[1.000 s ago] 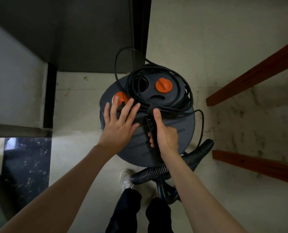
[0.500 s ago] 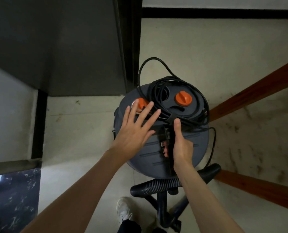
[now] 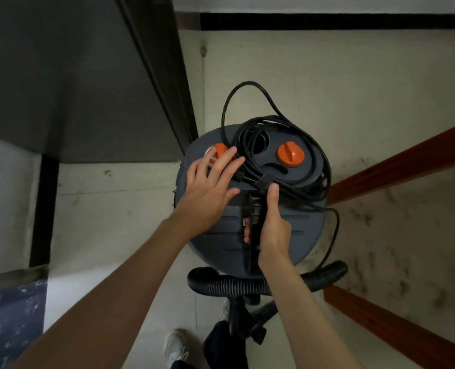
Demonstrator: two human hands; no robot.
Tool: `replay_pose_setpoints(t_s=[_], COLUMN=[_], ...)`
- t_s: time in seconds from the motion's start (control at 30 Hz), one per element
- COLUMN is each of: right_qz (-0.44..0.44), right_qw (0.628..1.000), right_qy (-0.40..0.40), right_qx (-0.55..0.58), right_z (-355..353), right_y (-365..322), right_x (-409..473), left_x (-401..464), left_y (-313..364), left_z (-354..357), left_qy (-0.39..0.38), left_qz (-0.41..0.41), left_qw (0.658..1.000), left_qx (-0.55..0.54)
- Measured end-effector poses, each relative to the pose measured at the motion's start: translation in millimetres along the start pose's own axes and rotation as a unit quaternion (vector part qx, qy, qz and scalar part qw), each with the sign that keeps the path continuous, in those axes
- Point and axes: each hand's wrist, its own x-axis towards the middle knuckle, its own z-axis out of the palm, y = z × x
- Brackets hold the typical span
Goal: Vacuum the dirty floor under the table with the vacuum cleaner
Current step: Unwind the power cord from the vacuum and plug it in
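The vacuum cleaner (image 3: 250, 209), a squat grey drum, stands on the pale floor (image 3: 109, 214) just beside a dark wall panel (image 3: 74, 75), with red-brown wooden rails (image 3: 396, 171) to its right. A black power cord (image 3: 279, 155) lies coiled loosely over the lid around two orange knobs (image 3: 290, 155), bound by a strap near the handle. The left hand (image 3: 207, 193) rests flat on the lid with fingers straight and spread, their tips over the nearer knob and touching the cord. The right hand (image 3: 271, 227) curls around the black carry handle (image 3: 253, 222), thumb stretched up toward the strap. The ribbed hose (image 3: 234, 284) loops on the floor at the drum's near side. The drum looks rigid and fairly heavy, so the handle seems the right place to lift; the cord is limp and could slide off or snag.
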Motion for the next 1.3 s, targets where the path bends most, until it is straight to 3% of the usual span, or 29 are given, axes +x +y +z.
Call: replay_pose_setpoints(t_s=[0.27, 0.97, 1.13, 1.3], right_qz=[-0.044, 0.037, 0.028, -0.006], right_qw=[0.995, 0.997, 0.999, 1.0], right_qy=[0.019, 0.051, 0.01, 0.002], right_qx=[-0.089, 0.034, 0.029, 0.001], right_z=[-12.5, -22.7, -18.0, -6.4], right_y=[-48.4, -40.9, -67.0, -111.8], right_x=[45.6, 33.2, 47.5, 77.9], left_x=[45.7, 48.8, 88.6, 137.2], left_y=[13.6, 20.3, 10.2, -5.1], left_z=[10.9, 20.8, 26.0, 28.5], left_qy=[-0.002, -0.014, -0.025, -0.029], left_qz=[-0.065, 0.032, 0.069, 0.047], left_qw=[0.998, 0.999, 0.997, 0.998], left_qx=[0.025, 0.002, -0.026, -0.02])
